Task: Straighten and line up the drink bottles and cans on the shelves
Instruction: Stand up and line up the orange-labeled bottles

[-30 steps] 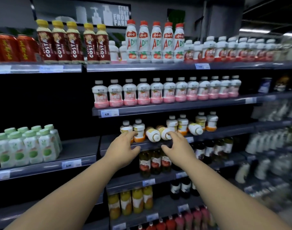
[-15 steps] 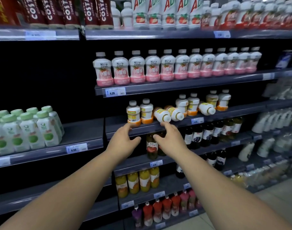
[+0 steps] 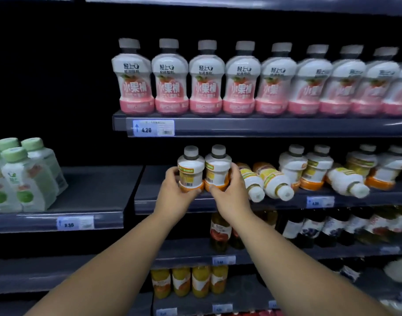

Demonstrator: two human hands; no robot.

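Rightward, bottles (image 3: 375, 87) blurred, cropped.

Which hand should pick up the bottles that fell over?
Probably the right hand. The nearest tipped bottle lies just beside its fingers, on that side. The left hand sits on the far side of the two upright bottles and would have to cross over.

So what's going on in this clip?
A person is tidying a shop's drink shelf. The left hand grips one upright orange-based bottle and the right hand grips its neighbour, the pair side by side. Just right of them, two bottles of that kind lie tipped over, and a third lies farther right. The pink row above stands neat.
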